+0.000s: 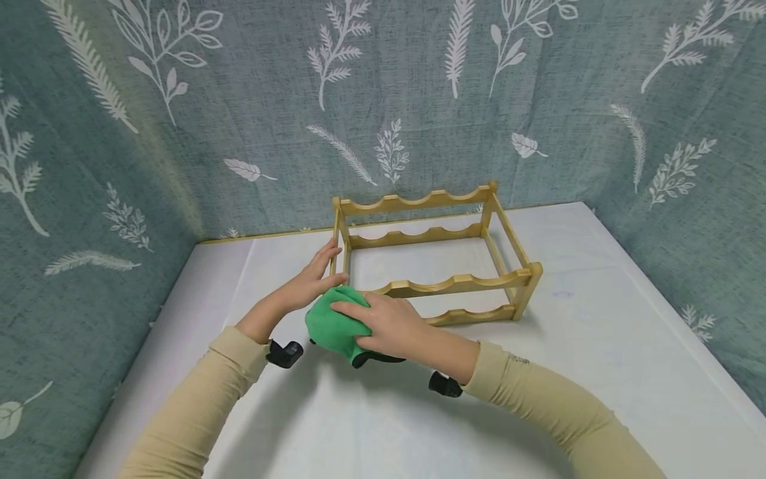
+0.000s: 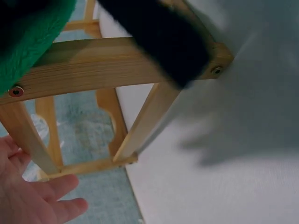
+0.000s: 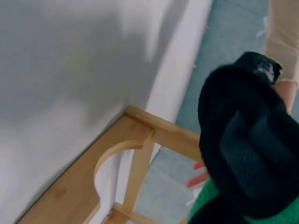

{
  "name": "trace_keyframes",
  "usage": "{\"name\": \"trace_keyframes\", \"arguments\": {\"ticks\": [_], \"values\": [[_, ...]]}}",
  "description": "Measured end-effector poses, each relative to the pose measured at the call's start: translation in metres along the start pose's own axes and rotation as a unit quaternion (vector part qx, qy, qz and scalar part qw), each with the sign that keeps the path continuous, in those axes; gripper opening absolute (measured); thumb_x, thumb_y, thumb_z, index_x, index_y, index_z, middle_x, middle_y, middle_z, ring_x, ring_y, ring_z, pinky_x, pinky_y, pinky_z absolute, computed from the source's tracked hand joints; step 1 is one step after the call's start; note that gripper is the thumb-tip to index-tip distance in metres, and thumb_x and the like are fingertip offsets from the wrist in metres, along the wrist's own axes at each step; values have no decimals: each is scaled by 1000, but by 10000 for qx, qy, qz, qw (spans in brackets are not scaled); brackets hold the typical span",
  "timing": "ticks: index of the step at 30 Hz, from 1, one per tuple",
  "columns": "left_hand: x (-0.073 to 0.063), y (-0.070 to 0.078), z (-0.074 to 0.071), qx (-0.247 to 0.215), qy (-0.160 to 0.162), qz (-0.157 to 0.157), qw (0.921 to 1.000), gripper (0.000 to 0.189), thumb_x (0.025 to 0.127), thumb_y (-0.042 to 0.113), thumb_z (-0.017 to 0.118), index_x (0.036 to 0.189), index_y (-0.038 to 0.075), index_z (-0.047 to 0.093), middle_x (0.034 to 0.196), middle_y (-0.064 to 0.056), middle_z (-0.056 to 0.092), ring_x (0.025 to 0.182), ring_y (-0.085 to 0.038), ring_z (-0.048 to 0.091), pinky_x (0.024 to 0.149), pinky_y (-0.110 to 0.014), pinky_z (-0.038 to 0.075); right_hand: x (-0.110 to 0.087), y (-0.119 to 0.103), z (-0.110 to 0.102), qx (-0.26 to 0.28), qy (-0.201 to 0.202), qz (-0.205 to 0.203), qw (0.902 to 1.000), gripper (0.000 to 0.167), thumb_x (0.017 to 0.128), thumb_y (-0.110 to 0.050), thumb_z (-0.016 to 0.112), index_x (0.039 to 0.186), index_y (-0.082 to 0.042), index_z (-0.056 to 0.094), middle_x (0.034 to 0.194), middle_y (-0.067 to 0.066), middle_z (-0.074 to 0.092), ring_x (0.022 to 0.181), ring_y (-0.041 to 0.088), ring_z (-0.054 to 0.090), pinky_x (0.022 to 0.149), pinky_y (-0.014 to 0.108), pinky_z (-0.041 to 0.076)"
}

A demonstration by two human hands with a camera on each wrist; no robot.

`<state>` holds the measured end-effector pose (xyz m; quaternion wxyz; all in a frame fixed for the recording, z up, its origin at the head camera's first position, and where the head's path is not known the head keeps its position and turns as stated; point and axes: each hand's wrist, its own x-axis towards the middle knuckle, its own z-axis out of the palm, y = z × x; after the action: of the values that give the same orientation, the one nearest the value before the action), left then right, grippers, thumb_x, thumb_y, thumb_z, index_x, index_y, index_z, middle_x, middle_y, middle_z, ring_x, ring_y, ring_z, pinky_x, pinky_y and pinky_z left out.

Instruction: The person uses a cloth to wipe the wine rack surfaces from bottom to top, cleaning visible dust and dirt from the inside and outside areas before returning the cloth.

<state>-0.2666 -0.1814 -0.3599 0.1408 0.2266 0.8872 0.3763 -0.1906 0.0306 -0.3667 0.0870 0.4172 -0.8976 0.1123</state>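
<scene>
- Wooden rack (image 1: pixel 455 285): extended rightward from the left hand (image 1: pixel 308 283), its long axis running side to side.
- Left fingers: were extended beside the rack's left end frame, not curled round it.
- Right hand (image 1: pixel 391 326): gripped green cloth (image 1: pixel 335 322) at the rack's near left corner.
- Left wrist view: showed screw heads (image 2: pixel 16 91) in the end frame, indistinguishable from the head.

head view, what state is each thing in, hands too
Wooden rack, standing upright on white table
Green cloth, bunched at the rack's near left corner
Left hand, fingers spread, by the rack's left end
Right hand, gripping the cloth
Patterned backdrop, upright, creased
</scene>
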Motion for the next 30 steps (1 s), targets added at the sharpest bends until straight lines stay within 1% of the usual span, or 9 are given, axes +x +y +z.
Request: {"name": "trace_keyframes", "arguments": {"ticks": [2,5,9,12,17,23,27,29,30], "values": [[1,0,0,-10,-26,15,10000,76,94,47,42,147,3,8,153,-11,-11,139,-34,-8,105,-62,8,-3,3,2,-132,187,98,9997,54,82,-30,65,134,-25,48,107,11,61,86,18,62,56,28,50],[3,-1,-1,-12,-116,5,9999,74,94,44,41,147,5,7,153,-10,-13,139,-33,-9,106,-61,8,-19,13,-2,-317,347,376,9982,54,82,-31,66,132,-25,49,94,10,61,74,17,61,50,26,47],[4,-3,-2,-69,-155,-29,9999,73,95,39,43,147,4,7,153,-10,-13,139,-33,-9,106,-60,8,-51,34,-14,-498,566,650,9950,54,81,-32,68,131,-24,50,96,11,62,72,19,60,47,28,46],[3,-5,-2,-117,-167,-74,9998,73,94,39,43,147,4,6,153,-10,-14,139,-32,-10,106,-59,8,-77,54,-23,-623,737,787,9922,54,79,-27,70,129,-21,52,97,13,62,71,20,59,46,28,44],[2,-6,-3,-213,-182,-109,9995,75,94,42,44,147,6,6,153,-8,-14,139,-31,-11,106,-60,8,-121,80,-42,-869,600,1292,9860,57,76,-22,73,128,-19,52,90,16,59,68,23,58,44,30,43],[3,-6,-3,-204,-203,-102,9995,75,94,43,44,148,6,5,153,-8,-15,139,-31,-12,106,-60,8,-167,103,-69,-1079,321,2247,9679,61,74,-21,74,129,-18,48,75,12,52,57,21,51,39,32,40],[3,-6,-2,-295,-221,-128,9992,74,94,41,44,148,8,4,153,-7,-16,139,-31,-12,105,-61,8,-178,104,-84,-980,102,2565,9615,61,76,-21,71,131,-18,45,77,13,52,54,18,49,38,31,37],[3,-7,-1,-342,-206,-122,9991,73,95,40,43,148,8,4,152,-7,-17,139,-31,-12,105,-62,7,-174,98,-89,-879,113,2466,9651,58,76,-20,70,130,-18,47,79,12,53,54,17,49,39,31,38],[3,-7,-1,-356,-196,-107,9991,73,95,39,43,148,8,4,152,-7,-17,139,-31,-12,105,-62,7,-170,94,-90,-813,160,2279,9701,57,76,-20,69,129,-18,49,80,12,55,56,16,50,41,31,39]]}}
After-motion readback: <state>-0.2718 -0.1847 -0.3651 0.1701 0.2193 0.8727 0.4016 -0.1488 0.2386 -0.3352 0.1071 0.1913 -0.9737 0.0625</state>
